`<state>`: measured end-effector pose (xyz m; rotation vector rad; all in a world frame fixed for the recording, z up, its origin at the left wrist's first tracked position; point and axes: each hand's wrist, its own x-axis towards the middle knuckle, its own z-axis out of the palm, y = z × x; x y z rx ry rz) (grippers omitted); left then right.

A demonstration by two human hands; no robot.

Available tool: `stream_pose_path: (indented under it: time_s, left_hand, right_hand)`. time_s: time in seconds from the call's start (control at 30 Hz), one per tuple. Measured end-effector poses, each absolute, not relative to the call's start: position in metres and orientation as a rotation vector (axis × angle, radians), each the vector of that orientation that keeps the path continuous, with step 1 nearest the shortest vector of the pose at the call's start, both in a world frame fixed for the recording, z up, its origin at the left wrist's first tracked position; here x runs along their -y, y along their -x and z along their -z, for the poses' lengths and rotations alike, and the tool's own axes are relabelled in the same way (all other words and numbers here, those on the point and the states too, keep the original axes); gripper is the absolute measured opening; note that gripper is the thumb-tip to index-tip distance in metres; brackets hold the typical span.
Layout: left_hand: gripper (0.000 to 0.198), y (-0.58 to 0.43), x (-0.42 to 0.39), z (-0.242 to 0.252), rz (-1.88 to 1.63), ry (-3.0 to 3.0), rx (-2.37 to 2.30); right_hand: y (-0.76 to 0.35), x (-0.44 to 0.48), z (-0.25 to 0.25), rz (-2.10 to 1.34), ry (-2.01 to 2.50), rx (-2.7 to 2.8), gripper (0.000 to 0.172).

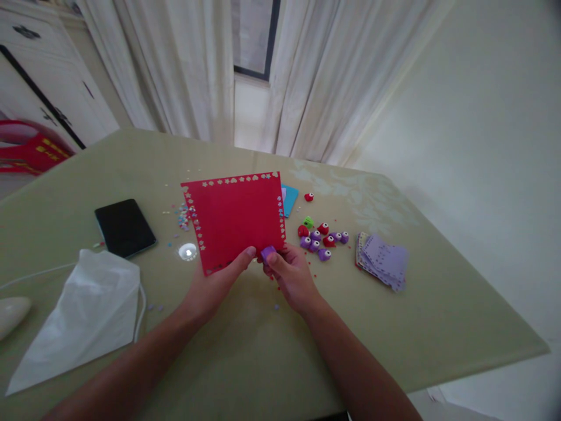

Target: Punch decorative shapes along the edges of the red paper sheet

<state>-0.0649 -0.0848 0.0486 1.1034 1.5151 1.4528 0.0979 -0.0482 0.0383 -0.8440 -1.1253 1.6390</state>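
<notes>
A red paper sheet (239, 216) is held up over the table, with small cut-out shapes along its top, left and right edges and a few at the lower left. My left hand (221, 280) grips its lower edge, thumb on the front and fingers hidden behind. At the lower right edge, my right hand (291, 273) is closed on a small purple punch (267, 254), its thumb on top. Several purple punches (324, 254) and red punches (329, 240), plus a green one (308, 222), lie to the right.
Purple papers (388, 260) are stacked at the right. Blue paper (290, 200) lies behind the red sheet. On the left are a black tablet (125, 227), a white cloth-like item (90, 304), a white mouse (13, 314) and scattered confetti (183, 217).
</notes>
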Motion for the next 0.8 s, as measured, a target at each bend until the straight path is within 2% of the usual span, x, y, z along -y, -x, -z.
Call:
stream_pose_path:
  time_s: [0.8]
  left_hand:
    - [0.032, 0.057, 0.0881, -0.0549, -1.473, -1.107, -1.514]
  right_hand:
    - [-0.09, 0.0523, -0.0345, -1.534, 0.884, 1.102, 0.04]
